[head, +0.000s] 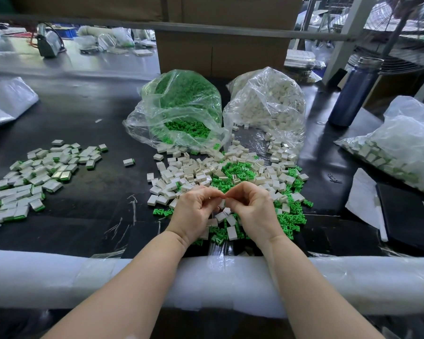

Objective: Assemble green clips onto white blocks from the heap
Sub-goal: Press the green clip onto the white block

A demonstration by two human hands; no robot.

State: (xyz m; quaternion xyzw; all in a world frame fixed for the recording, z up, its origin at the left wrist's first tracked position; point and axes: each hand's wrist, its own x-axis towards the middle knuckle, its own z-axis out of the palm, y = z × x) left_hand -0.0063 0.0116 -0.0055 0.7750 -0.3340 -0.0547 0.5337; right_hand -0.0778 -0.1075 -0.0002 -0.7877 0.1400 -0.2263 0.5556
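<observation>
both your forearms cross a white foam edge (59,275), hands meeting over the heap (220,177).

your left hand (194,211) and right hand (251,211) have curled fingers (216,192), tips touching at the middle; what they pinch is hidden, so i cannot tell. white blocks (165,181) and green clips (289,217) lie mixed on the dark surface (83,226) under and beyond your hands. behind them sit a bag of clips (179,106) and a bag of blocks (267,101). finished pieces (34,177) spread out at your left.
</observation>
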